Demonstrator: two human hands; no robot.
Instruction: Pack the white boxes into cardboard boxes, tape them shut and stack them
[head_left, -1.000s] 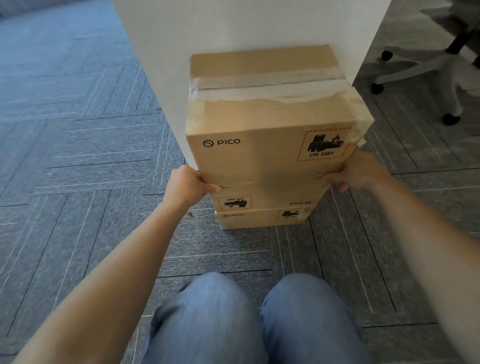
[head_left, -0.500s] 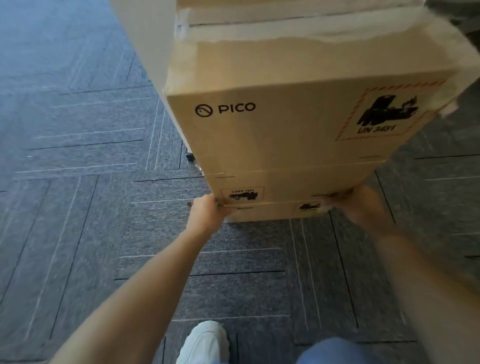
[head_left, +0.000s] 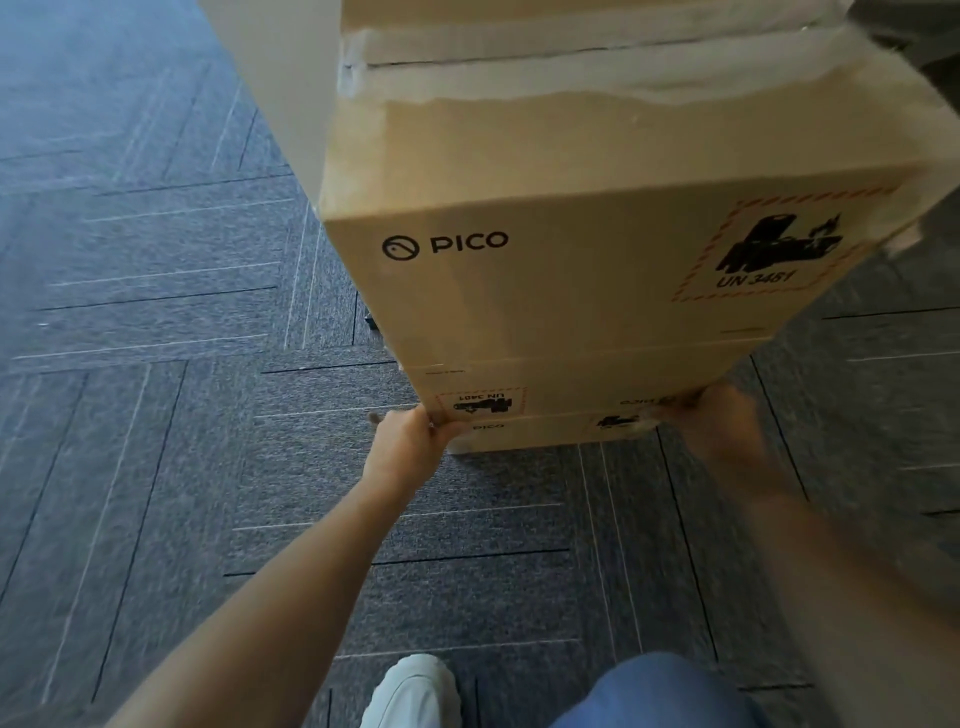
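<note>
- Head view, task things first: my left hand (head_left: 408, 441) grips the low left corner of a stack of three brown cardboard boxes (head_left: 571, 291), thumb on the front face at the seam above the lowest box.
- Top box (head_left: 519, 156) is sealed with wide clear tape (head_left: 597, 67) along its lid seam. It carries a PICO mark and a UN 3481 battery label.
- Middle box (head_left: 571, 382) sits upside down, its printing inverted. Bottom box (head_left: 540, 434) is down at the carpet; I cannot tell whether it bears on the floor. The lids of both are hidden.
- My right hand (head_left: 711, 421) grasps the low right corner at the same seam, fingers curled onto the front. It is blurred.
- Progress, as I judge it: three boxes are closed and stacked, so packing and taping look done for these. I seem to be squaring or shifting the pile. No white boxes are in view, so I cannot tell how many are left.
- Surroundings: dark grey herringbone carpet (head_left: 156, 415) lies all round.
- White flat panel (head_left: 280, 78) stands close behind the stack's left side and blocks any push that way.
- My white shoe (head_left: 415, 691) and blue denim knee (head_left: 660, 696) are just in front of the stack, so there is little room to pull it back.
</note>
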